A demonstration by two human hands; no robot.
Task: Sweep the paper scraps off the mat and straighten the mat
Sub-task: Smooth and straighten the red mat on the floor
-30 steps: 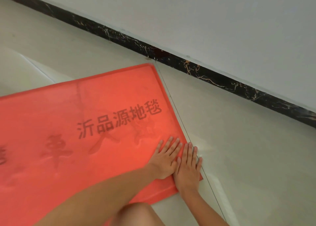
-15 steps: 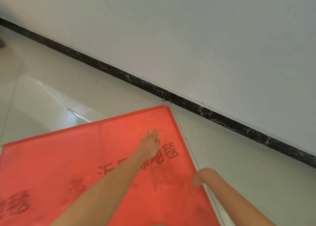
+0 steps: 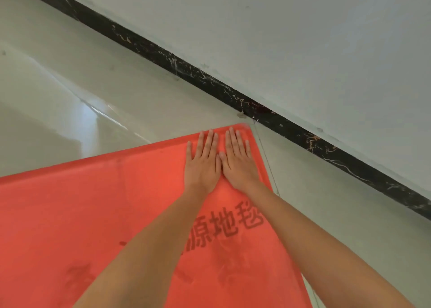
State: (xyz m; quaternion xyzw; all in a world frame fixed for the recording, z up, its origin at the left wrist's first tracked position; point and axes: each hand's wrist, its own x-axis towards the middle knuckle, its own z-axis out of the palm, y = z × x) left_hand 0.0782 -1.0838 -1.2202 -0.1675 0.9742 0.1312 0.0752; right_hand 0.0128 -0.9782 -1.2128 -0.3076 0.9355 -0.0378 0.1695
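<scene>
Mat fills the lower left on the floor, no scraps I can see, so this looks like the straightening step. Left hand and right hand press flat on its upper corner, fingers straight, gripping nothing. Next is probably nudging it square with the baseboard.

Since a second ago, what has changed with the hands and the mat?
The left hand and right hand moved from the near right edge of the red rectangular mat to its far corner by the black marble baseboard, and lie flat there, side by side. Nothing was gripped or released. The mat seems unmoved.
</scene>
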